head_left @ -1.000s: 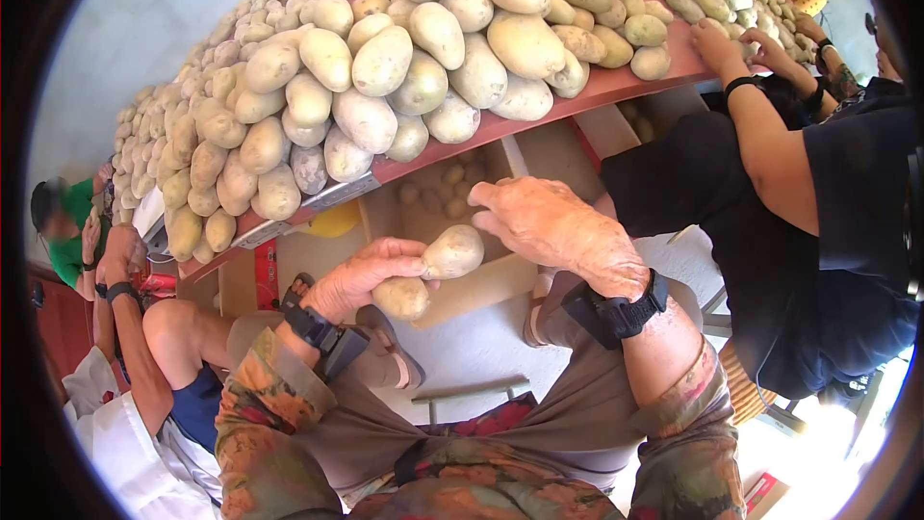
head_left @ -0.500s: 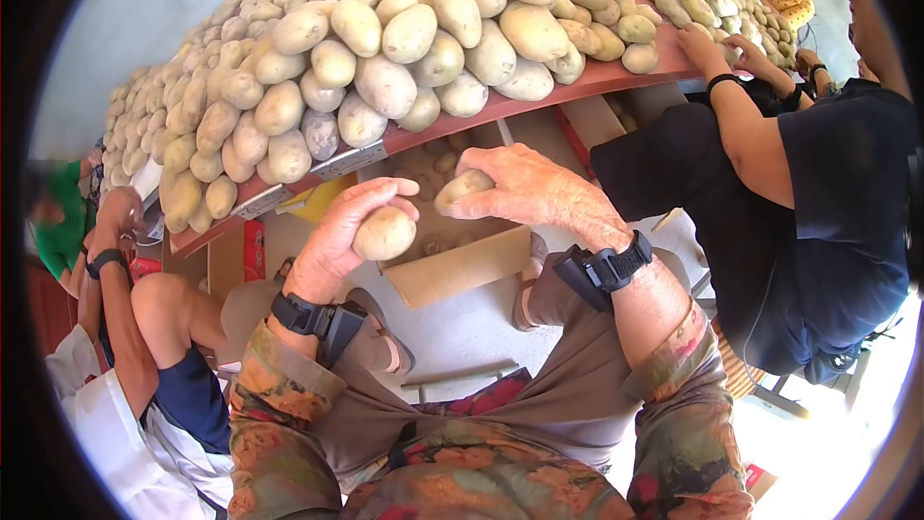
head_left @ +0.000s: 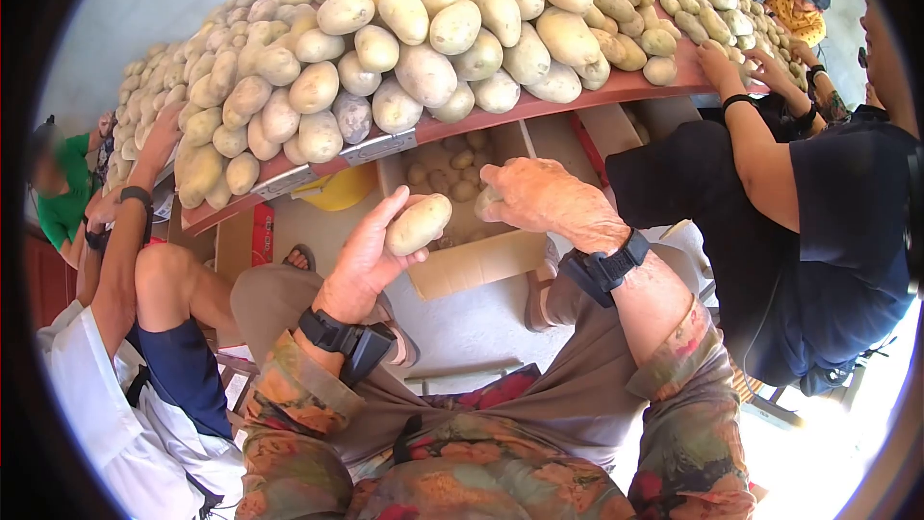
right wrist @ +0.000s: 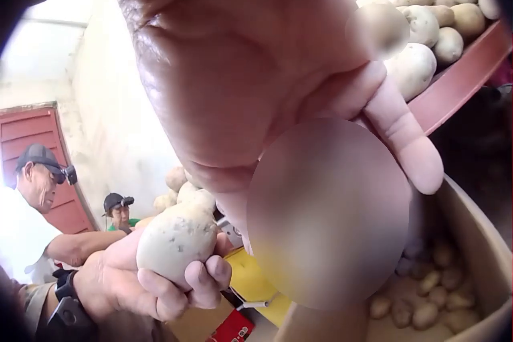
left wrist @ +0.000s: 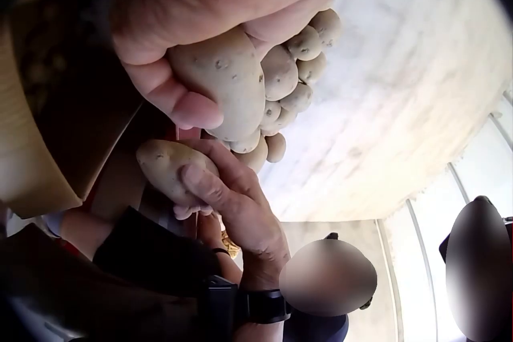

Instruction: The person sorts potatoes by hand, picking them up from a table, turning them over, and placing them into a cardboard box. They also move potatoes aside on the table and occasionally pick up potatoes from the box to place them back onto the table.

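My left hand [head_left: 364, 255] holds a pale oval potato [head_left: 419, 224] above my lap, fingers curled round it. The right hand [head_left: 556, 200] is over the cardboard box [head_left: 481, 263], gripping another potato [head_left: 489, 204] mostly covered by its fingers. In the left wrist view, one potato [left wrist: 224, 81] lies in the left hand [left wrist: 216, 13], and below it the other potato [left wrist: 171, 171] is pinched in the right hand [left wrist: 240, 206]. A blurred patch hides the right hand's grip in the right wrist view, where the left-hand potato [right wrist: 178, 247] shows clearly.
A large potato heap [head_left: 423, 75] covers the red table [head_left: 616, 90] ahead. Under its edge sit cartons and a yellow object [head_left: 337, 189]; small potatoes [head_left: 462, 159] lie in the box. People sit close on both sides, one reaching to the heap.
One second ago my left hand held two potatoes; the right hand has since taken one and moved slightly right with it. The neighbour at left has raised an arm to the heap.
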### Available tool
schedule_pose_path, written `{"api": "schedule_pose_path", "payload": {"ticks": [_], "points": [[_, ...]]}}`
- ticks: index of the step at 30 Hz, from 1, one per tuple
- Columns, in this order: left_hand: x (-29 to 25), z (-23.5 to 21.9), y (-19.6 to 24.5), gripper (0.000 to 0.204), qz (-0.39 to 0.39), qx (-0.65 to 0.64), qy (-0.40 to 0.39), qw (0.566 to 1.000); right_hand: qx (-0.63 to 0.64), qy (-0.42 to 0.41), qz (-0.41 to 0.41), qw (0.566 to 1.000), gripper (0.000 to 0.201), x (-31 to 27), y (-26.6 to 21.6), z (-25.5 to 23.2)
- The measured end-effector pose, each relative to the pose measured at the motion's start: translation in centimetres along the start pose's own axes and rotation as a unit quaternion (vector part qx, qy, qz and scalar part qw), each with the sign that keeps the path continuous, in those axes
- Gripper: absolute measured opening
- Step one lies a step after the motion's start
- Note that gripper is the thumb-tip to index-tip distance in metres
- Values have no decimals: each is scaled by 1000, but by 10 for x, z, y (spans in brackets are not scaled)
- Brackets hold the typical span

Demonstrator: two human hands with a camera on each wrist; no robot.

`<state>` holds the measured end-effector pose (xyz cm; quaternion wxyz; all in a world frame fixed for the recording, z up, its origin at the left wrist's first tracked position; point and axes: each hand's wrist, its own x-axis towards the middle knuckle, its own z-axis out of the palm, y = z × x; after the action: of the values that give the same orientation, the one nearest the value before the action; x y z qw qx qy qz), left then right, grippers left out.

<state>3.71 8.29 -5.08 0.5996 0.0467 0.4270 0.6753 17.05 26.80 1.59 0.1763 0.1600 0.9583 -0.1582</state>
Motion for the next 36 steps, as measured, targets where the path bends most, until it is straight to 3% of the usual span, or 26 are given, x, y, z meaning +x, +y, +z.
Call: {"api": "schedule_pose_path", "payload": {"ticks": [7,11,14,17,22,25,31,36], "points": [[-1,-3,-3,40,23,5,6,1000,-48,45,-25,998,31,6,1,13],[-5,0,-1,41,7,-4,31,999,-59,-21,-11,998,31,2,-7,8],[0,-13,0,42,-2,-25,-44,999,-59,-13,-32,998,31,-1,-8,7],[0,-6,-1,38,11,-26,10,1000,-40,19,-78,996,34,-7,-9,6],[2,-7,-11,33,25,76,21,997,51,-5,-108,993,43,-13,-22,0],[3,-5,-16,29,30,119,27,992,104,23,-144,984,43,-9,-18,9],[11,-7,-36,24,-1,130,9,991,79,-11,-143,987,43,-12,-21,23],[12,-3,-47,26,-43,172,3,984,33,26,-125,991,42,-7,-18,64]]}}
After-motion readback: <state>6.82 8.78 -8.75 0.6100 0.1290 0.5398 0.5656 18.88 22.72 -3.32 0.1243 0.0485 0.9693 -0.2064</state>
